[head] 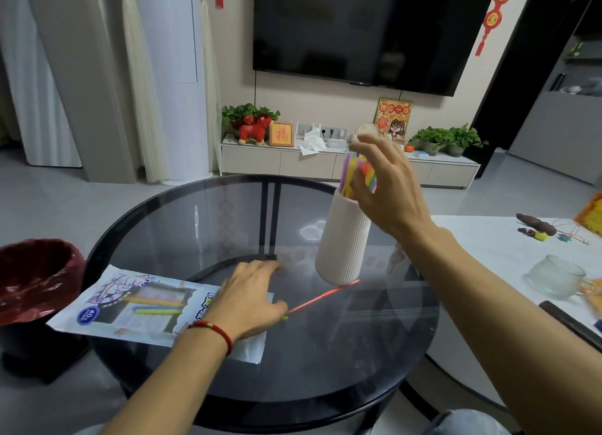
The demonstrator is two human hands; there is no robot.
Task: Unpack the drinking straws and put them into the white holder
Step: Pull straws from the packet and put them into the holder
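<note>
A white ribbed holder stands on the round glass table with several coloured straws sticking out of its top. My right hand hovers at the straw tops, fingers loosely apart, partly covering them. My left hand lies palm down with fingers spread on the right end of the printed straw package. A red straw lies on the glass from under my left thumb to the holder's base. A yellow-green straw tip peeks out beside it. More straws show through the package window.
A bin lined with a dark red bag stands left of the table. To the right is a white table with a glass mug and small items. A TV console is beyond.
</note>
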